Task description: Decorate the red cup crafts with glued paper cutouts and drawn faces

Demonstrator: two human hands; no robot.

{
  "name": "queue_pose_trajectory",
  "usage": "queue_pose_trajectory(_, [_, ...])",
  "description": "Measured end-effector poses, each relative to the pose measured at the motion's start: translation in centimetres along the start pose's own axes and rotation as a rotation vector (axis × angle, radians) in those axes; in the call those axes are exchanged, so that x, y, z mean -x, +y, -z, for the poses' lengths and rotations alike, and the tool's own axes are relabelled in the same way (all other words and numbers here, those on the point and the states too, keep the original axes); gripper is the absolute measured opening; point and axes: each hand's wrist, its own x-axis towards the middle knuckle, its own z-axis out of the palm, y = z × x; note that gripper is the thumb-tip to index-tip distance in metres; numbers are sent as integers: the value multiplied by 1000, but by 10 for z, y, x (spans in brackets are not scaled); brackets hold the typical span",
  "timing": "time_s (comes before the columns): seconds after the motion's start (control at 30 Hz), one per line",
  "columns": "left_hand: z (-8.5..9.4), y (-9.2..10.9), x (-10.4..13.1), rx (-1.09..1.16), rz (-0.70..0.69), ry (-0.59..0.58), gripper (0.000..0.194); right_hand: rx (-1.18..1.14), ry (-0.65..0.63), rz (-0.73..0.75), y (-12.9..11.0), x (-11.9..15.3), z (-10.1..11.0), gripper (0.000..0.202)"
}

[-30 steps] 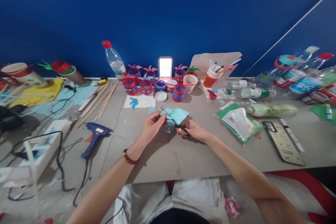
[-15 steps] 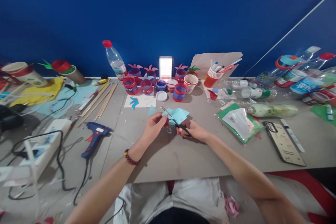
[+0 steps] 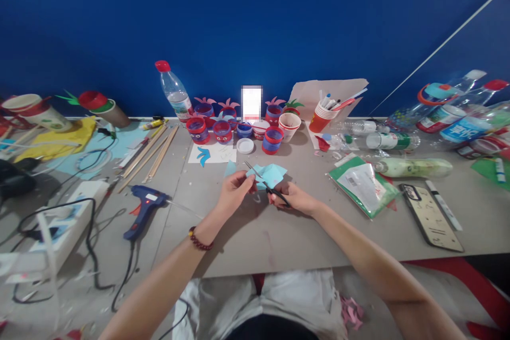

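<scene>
Light blue paper [image 3: 274, 173] is pinched at its left side in the fingers of my left hand [image 3: 236, 191]. My right hand [image 3: 294, 197] grips the black handles of a pair of scissors [image 3: 274, 192], whose blades lie across the paper and point up and left. Whether the blades are parted is too small to tell. Just beyond my hands sits a white bottle cap [image 3: 245, 146]. A darker blue leaf-shaped cutout [image 3: 203, 156] rests on a white sheet [image 3: 220, 153] to the left. Red and purple decorated cups [image 3: 272, 141] stand behind.
At left lie a blue glue gun [image 3: 145, 208], wooden sticks [image 3: 161, 156] and a white power strip [image 3: 67, 223] with trailing cables. On the right are a green packet [image 3: 364, 187], a phone [image 3: 432, 218], a marker [image 3: 444, 205] and several plastic bottles [image 3: 392, 141]. A pen cup [image 3: 322, 118] stands behind.
</scene>
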Motion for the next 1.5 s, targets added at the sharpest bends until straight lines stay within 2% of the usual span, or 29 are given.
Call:
queue_pose_trajectory(0.33, [2, -6, 0, -24, -30, -12, 40, 6, -1, -7, 0, 0, -1, 41])
queue_pose_trajectory(0.47, [6, -7, -3, -24, -96, 103, 30, 36, 35, -45, -2, 1, -1, 40])
queue_pose_trajectory(0.57, [8, -3, -5, 46, -78, 150, 30, 51, 53, -58, -4, 1, -2, 40])
queue_pose_trajectory(0.87, [4, 4, -4, 35, -62, 116, 32, 17, 66, -77, -11, 2, -5, 43])
queue_pose_trajectory(1.13, [5, 6, -4, 4, -49, 90, 32, 24, 17, -35, -9, 2, -2, 41])
queue_pose_trajectory(1.5, [3, 8, -4, 45, -20, 106, 33, 15, 66, -43, -2, 1, -1, 40])
